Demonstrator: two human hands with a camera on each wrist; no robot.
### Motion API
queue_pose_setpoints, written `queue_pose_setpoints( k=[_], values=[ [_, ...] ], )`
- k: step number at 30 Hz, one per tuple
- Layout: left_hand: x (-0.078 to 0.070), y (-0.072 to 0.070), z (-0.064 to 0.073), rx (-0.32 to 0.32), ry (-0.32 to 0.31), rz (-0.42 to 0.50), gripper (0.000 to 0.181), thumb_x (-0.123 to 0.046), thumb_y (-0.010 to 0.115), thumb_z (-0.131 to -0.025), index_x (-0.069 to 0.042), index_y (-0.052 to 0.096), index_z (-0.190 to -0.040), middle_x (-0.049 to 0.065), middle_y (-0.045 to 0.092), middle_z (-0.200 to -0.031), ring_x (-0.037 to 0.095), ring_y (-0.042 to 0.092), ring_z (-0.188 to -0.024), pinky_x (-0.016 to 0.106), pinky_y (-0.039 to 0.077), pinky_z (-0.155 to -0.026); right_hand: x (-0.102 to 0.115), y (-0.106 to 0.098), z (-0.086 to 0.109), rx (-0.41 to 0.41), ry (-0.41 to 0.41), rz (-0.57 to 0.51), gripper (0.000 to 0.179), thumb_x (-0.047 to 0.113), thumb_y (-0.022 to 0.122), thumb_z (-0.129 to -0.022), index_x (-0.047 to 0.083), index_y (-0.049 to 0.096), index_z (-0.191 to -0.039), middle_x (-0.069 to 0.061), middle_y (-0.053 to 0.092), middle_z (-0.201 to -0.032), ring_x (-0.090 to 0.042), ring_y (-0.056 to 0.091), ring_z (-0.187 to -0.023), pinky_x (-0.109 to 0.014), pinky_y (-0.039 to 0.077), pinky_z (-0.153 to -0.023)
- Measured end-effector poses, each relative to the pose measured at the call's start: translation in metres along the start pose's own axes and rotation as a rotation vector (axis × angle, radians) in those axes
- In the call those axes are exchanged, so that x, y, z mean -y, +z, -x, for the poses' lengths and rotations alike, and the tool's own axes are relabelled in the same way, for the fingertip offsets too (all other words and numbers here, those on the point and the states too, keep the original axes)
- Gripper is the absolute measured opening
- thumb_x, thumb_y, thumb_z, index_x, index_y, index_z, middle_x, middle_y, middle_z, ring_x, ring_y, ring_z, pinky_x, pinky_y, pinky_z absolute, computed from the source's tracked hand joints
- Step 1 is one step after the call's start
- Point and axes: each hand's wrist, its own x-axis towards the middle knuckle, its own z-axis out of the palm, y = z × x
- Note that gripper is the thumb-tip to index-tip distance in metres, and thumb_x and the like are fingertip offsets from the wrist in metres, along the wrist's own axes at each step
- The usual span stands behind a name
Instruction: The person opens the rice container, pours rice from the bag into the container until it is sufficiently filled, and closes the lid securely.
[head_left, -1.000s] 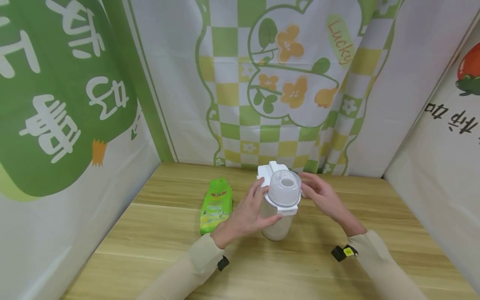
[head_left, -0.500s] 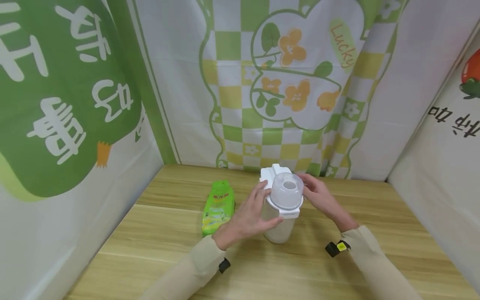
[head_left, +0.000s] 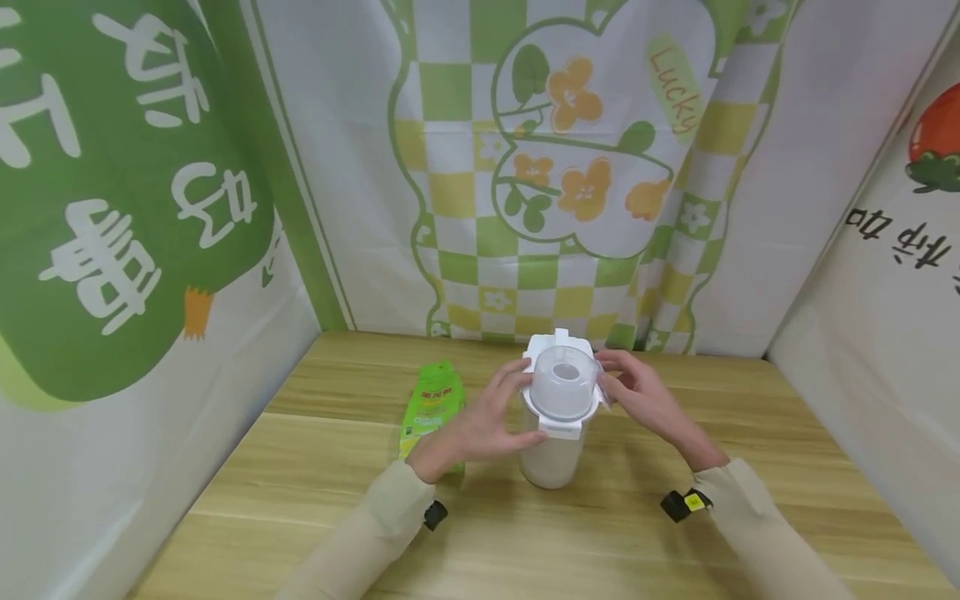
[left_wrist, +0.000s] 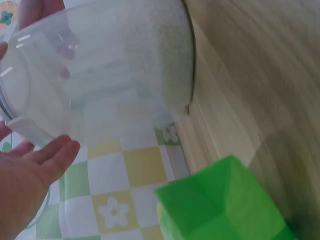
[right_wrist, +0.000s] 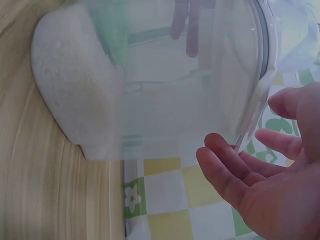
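A tall clear storage canister (head_left: 551, 462) stands upright on the table, with pale grain-like contents at its bottom (right_wrist: 75, 75). Its white lid (head_left: 561, 427) carries a see-through domed cup (head_left: 562, 383). My left hand (head_left: 483, 417) holds the lid's left side, thumb at the front clip and fingers farther back. On the opposite side, my right hand (head_left: 637, 396) has thumb and fingertips at the lid's rim, where a small side flap sticks out. The right wrist view shows these fingers (right_wrist: 225, 160) bent along the rim, close to the clear wall.
A green printed bag (head_left: 435, 400) lies left of the canister, partly behind my left wrist. The wooden table (head_left: 675, 533) ends at a checked cloth backdrop (head_left: 465, 267). Printed cloth walls rise on both sides.
The canister has turned slightly clockwise seen from above, its front clip shifting left. Both hands stay at the lid, and the side flap by the right fingers shows more now. The bag stays put.
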Motion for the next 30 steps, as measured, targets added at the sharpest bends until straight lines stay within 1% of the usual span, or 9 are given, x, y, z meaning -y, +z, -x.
queue_pose_setpoints(
  k=[4,6,10,13,15,18,20,23,30],
  values=[
    [0.004,-0.007,0.002,0.053,-0.017,0.045,0.074,-0.038,0.076,-0.083,-0.008,0.040,-0.140,0.016,0.027,-0.158,0.033,0.037,-0.143,0.049,0.042,-0.110,0.002,-0.002,0.001,0.004,0.002,-0.028,0.040,0.016,0.054,-0.101,-0.001,0.048,-0.136,-0.029,0.062,-0.116,-0.014,0.066,-0.083,-0.034,0.060,-0.073],
    [0.003,-0.009,0.003,0.077,-0.037,0.056,0.075,-0.039,0.074,-0.084,-0.010,0.037,-0.143,0.014,0.024,-0.160,0.034,0.036,-0.143,0.051,0.041,-0.110,0.002,-0.003,0.002,0.004,0.002,-0.038,0.040,0.015,0.054,-0.101,-0.002,0.047,-0.136,-0.029,0.062,-0.111,-0.013,0.066,-0.082,-0.031,0.060,-0.072],
    [-0.003,-0.007,0.006,0.104,-0.132,0.053,0.086,-0.047,0.073,-0.083,-0.016,0.029,-0.151,0.010,0.021,-0.161,0.033,0.038,-0.141,0.052,0.042,-0.109,0.002,-0.003,0.004,0.010,0.001,-0.044,0.037,0.014,0.054,-0.101,-0.002,0.049,-0.134,-0.027,0.063,-0.105,-0.013,0.066,-0.079,-0.033,0.061,-0.071],
    [-0.013,-0.001,0.007,0.097,-0.219,0.030,0.100,-0.058,0.074,-0.078,-0.020,0.021,-0.154,0.008,0.025,-0.158,0.030,0.045,-0.135,0.049,0.047,-0.105,0.004,-0.004,0.008,0.008,0.001,-0.033,0.036,0.014,0.054,-0.101,-0.001,0.049,-0.134,-0.024,0.064,-0.100,-0.012,0.065,-0.078,-0.034,0.061,-0.070],
    [-0.020,0.004,0.008,0.084,-0.266,0.018,0.106,-0.064,0.074,-0.075,-0.022,0.017,-0.154,0.008,0.029,-0.153,0.028,0.051,-0.128,0.045,0.051,-0.099,0.005,-0.004,0.010,-0.002,-0.001,-0.018,0.035,0.014,0.055,-0.101,-0.001,0.051,-0.133,-0.022,0.064,-0.096,-0.011,0.065,-0.076,-0.033,0.061,-0.069],
    [-0.029,0.010,0.007,0.053,-0.326,0.000,0.107,-0.071,0.072,-0.072,-0.027,0.017,-0.153,0.006,0.035,-0.145,0.023,0.055,-0.116,0.039,0.054,-0.090,0.007,-0.004,0.012,-0.018,-0.010,0.012,0.032,0.013,0.055,-0.100,-0.001,0.054,-0.128,-0.020,0.064,-0.091,-0.009,0.062,-0.072,-0.030,0.059,-0.066],
    [-0.033,0.013,0.006,0.028,-0.354,-0.014,0.104,-0.073,0.070,-0.072,-0.028,0.020,-0.151,0.004,0.038,-0.140,0.021,0.056,-0.112,0.037,0.053,-0.088,0.007,-0.004,0.013,-0.026,-0.020,0.025,0.029,0.013,0.056,-0.100,-0.003,0.058,-0.124,-0.020,0.065,-0.091,-0.007,0.062,-0.071,-0.028,0.058,-0.064],
    [-0.037,0.015,0.005,-0.005,-0.379,-0.021,0.103,-0.075,0.069,-0.071,-0.027,0.024,-0.150,0.003,0.040,-0.138,0.019,0.055,-0.112,0.036,0.052,-0.089,0.006,-0.005,0.015,-0.025,-0.032,0.044,0.025,0.013,0.056,-0.100,-0.003,0.061,-0.119,-0.018,0.068,-0.093,-0.005,0.061,-0.071,-0.027,0.056,-0.062],
    [-0.040,0.016,0.004,-0.047,-0.337,-0.054,0.097,-0.070,0.072,-0.072,-0.019,0.034,-0.144,0.005,0.047,-0.131,0.017,0.055,-0.110,0.033,0.053,-0.089,0.007,-0.015,0.020,0.010,-0.028,0.096,0.023,0.016,0.057,-0.100,0.001,0.065,-0.115,-0.013,0.069,-0.087,-0.008,0.063,-0.069,-0.028,0.057,-0.060]
  ],
)
